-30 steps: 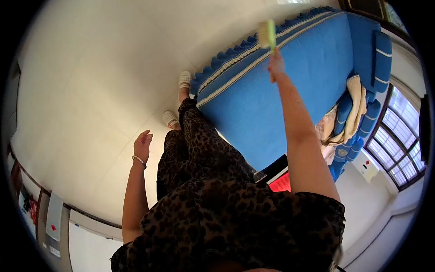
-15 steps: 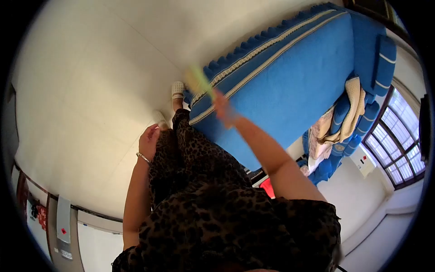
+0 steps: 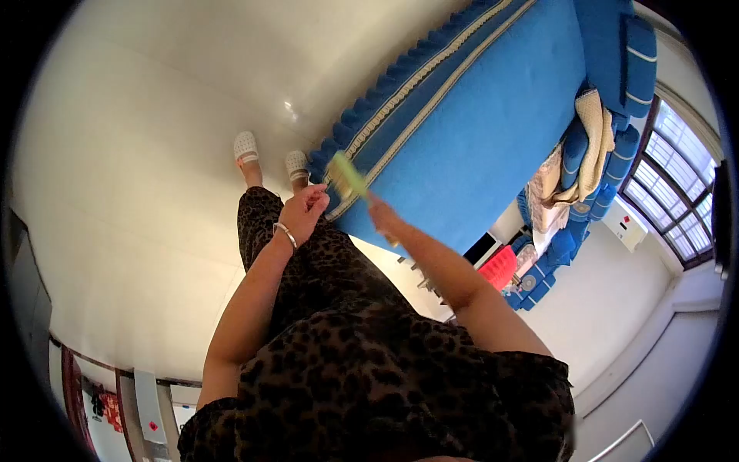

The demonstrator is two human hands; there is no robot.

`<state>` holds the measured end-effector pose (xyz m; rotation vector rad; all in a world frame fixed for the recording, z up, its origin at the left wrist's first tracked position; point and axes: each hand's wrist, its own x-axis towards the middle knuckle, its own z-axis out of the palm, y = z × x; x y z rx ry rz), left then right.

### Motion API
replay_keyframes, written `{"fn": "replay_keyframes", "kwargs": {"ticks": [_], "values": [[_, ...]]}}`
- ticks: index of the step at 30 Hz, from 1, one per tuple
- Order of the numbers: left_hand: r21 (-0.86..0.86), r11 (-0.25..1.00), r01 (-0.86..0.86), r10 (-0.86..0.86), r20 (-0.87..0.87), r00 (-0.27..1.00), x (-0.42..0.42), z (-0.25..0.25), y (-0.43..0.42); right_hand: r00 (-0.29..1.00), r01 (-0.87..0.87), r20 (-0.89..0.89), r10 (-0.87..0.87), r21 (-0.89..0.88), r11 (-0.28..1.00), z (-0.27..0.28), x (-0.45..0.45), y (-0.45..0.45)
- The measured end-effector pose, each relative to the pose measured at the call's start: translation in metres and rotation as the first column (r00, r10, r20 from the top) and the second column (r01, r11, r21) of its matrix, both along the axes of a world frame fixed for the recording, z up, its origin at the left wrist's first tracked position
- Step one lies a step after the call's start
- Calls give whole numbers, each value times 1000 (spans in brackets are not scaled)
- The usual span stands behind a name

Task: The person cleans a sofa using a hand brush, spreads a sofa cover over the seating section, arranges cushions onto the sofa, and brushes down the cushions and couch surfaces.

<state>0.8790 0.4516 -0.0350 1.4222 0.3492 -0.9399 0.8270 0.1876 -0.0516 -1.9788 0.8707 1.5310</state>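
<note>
My right hand [image 3: 386, 221] is closed around the handle of a pale green brush [image 3: 352, 175]. Its light bristles face left and down, over the front corner of a blue fabric sofa [image 3: 477, 131] with cream braid trim. Whether the bristles touch the cover, I cannot tell. Just left of the brush is my left hand [image 3: 305, 209], a bracelet on its wrist. Its fingers are loosely bent and apart, holding nothing visible, close to the bristles.
White perforated shoes [image 3: 245, 145] are on my feet on the pale floor [image 3: 138, 192]. A beige knitted cover [image 3: 594, 146] drapes over the farther seating. Near my right elbow is a red basket-like thing [image 3: 498, 267]. A barred window [image 3: 671, 181] is at the right.
My left hand has risen and moved right toward the brush. The brush has shifted slightly down and blurs less. My feet have stepped, and the view has shifted.
</note>
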Motion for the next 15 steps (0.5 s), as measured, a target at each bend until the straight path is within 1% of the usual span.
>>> {"fn": "replay_keyframes", "kwargs": {"ticks": [1, 2, 4, 5, 6, 7, 8, 9, 10, 11, 12, 13, 14, 15], "values": [[-12, 1000, 5, -5, 22, 1000, 9, 4, 4, 993, -4, -115, 15, 94, 996, 0, 0, 13], [17, 1000, 23, -23, 0, 1000, 12, 4, 11, 992, 42, -119, -29, 107, 993, 1, 17, 19], [54, 998, 35, -36, 24, 999, 22, 10, 41, 980, 149, -150, -129, 128, 980, 10, 49, 28], [73, 997, 40, -42, 36, 998, 25, 11, 58, 995, 103, -18, -101, 120, 987, -9, 60, 12], [113, 993, 29, -30, 0, 1000, 25, 5, 75, 990, 51, 122, -63, 99, 994, -17, 83, 0], [151, 988, 24, -18, -40, 999, 21, -3, 92, 955, -15, 295, 2, 41, 999, -20, 116, -14], [183, 983, -11, 16, -27, 999, 15, -14, 110, 870, -61, 486, 80, -54, 997, -19, 152, -30], [214, 976, -49, 52, -10, 999, 14, -23, 122, 789, -43, 600, 130, -158, 986, -12, 193, -47], [263, 964, -30, 47, -59, 997, 26, -18, 130, 723, 13, 670, 167, -255, 967, -4, 236, -65], [311, 950, -8, 45, -113, 993, 35, -12, 138, 793, 84, 597, 125, -309, 947, -11, 272, -97], [286, 955, -79, 109, -91, 990, 24, -35, 146, 805, 138, 579, 128, -392, 910, -5, 307, -111], [304, 949, -88, 125, -105, 987, 29, -39, 147, 818, 187, 561, 128, -470, 863, -1, 330, -115], [289, 950, -116, 154, -110, 982, 36, -41, 145, 810, 331, 586, -30, -414, 848, -13, 330, -119], [271, 951, -146, 183, -119, 976, 39, -46, 140, 780, 466, 599, -181, -363, 807, -32, 323, -126]]}}
